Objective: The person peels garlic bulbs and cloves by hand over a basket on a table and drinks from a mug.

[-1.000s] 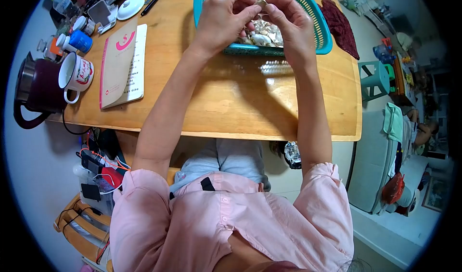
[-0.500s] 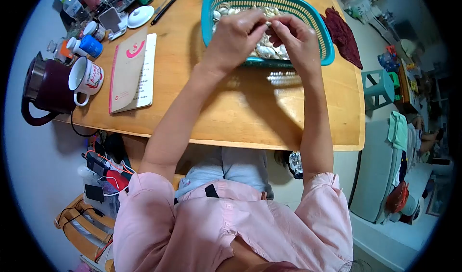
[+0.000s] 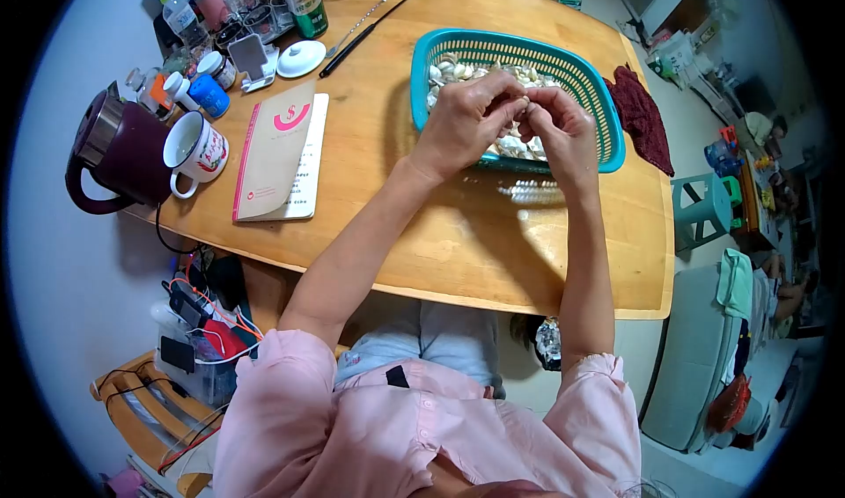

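Note:
A teal plastic basket (image 3: 421, 80) with a pale slatted inside holds many whitish pieces (image 3: 519, 148) that look like garlic cloves. My left hand (image 3: 466, 121) and my right hand (image 3: 563, 132) meet above its near side, both closed, fingertips pinched together. Between the fingertips is a small whitish piece (image 3: 525, 102), mostly hidden by the fingers. On the wood just in front of the basket lies a cluster of small, shiny white bits (image 3: 532, 192), too small to make out.
Left on the wooden table (image 3: 387, 243) are a notebook (image 3: 273, 163), an enamel mug (image 3: 198, 150), a dark kettle (image 3: 123, 146), a white lid (image 3: 301, 59), jars and a long black-handled tool (image 3: 378, 27). A dark red cloth (image 3: 641, 115) hangs over the right edge. A green stool (image 3: 700, 212) stands beyond.
The view has tilted and shifted, so the table and basket sit lower and farther right. Both hands stay pinched together over the basket, fingers slightly rearranged.

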Demonstrator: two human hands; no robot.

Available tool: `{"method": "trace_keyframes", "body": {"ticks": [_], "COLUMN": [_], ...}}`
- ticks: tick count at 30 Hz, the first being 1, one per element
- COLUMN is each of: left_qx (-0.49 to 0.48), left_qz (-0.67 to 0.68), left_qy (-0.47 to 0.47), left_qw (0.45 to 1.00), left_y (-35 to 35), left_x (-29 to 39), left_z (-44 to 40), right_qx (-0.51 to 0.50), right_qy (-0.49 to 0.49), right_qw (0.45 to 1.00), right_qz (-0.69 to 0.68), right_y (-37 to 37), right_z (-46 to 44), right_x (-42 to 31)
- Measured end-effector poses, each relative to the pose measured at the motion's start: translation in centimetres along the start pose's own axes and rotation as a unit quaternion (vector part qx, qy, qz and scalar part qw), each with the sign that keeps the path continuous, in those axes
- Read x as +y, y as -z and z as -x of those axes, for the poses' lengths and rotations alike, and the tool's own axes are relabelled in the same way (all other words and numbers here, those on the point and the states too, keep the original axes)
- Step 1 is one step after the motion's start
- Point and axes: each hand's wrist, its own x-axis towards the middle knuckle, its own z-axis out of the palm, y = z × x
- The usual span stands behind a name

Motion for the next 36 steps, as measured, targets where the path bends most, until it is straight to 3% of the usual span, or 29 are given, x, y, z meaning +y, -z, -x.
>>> {"method": "trace_keyframes", "body": {"ticks": [3, 6, 14, 18, 22, 24, 28, 30, 32, 33, 35, 36], "left_qx": [-0.021, -0.031, -0.044, -0.051, -0.044, -0.043, -0.070, -0.073, -0.083, -0.084, -0.025, -0.053], "left_qz": [0.047, 0.028, -0.041, -0.036, -0.055, -0.064, -0.023, -0.015, 0.080, 0.084, 0.292, 0.302], "left_qy": [0.066, 0.022, -0.111, -0.086, -0.108, -0.120, -0.065, -0.047, 0.116, 0.120, 0.152, 0.165], "left_qw": [0.996, 0.999, 0.992, 0.994, 0.992, 0.990, 0.995, 0.996, 0.987, 0.986, 0.944, 0.937], "left_y": [0.2, 0.3, 0.4, 0.2, 0.0, 0.0, -0.3, -0.1, 0.5, 0.5, 0.7, 1.2], "left_x": [0.4, 0.2, 0.0, 0.1, -0.1, -0.1, 0.4, 0.7, 1.1, 0.8, -0.2, -0.5], "left_z": [0.0, 0.0, -0.1, 0.1, 0.1, 0.1, 0.5, 0.2, 0.0, -0.1, -0.7, -0.8], "right_qx": [0.020, 0.028, -0.002, -0.006, -0.008, 0.010, 0.031, 0.025, 0.019, 0.021, 0.016, 0.029], "right_qy": [0.007, 0.007, -0.061, -0.094, -0.097, -0.034, 0.066, 0.048, 0.019, 0.007, -0.025, 0.020], "right_qw": [0.999, 0.998, 0.996, 0.989, 0.989, 0.999, 0.993, 0.995, 0.998, 0.999, 0.995, 0.989], "right_qz": [0.042, 0.058, -0.063, -0.111, -0.113, 0.003, 0.093, 0.084, 0.056, 0.039, 0.095, 0.142], "right_y": [-0.2, -0.2, 0.4, 0.5, 0.3, 0.0, 0.7, 0.8, 0.6, 0.6, 1.3, 1.2], "right_z": [0.2, 0.2, 0.2, 0.3, 0.2, 0.2, -0.2, -0.3, -0.3, -0.4, -0.5, -0.4], "right_x": [-0.2, -0.2, -0.5, -0.7, -0.3, 0.3, 1.3, 1.0, 0.5, 0.5, 0.6, 0.6]}}
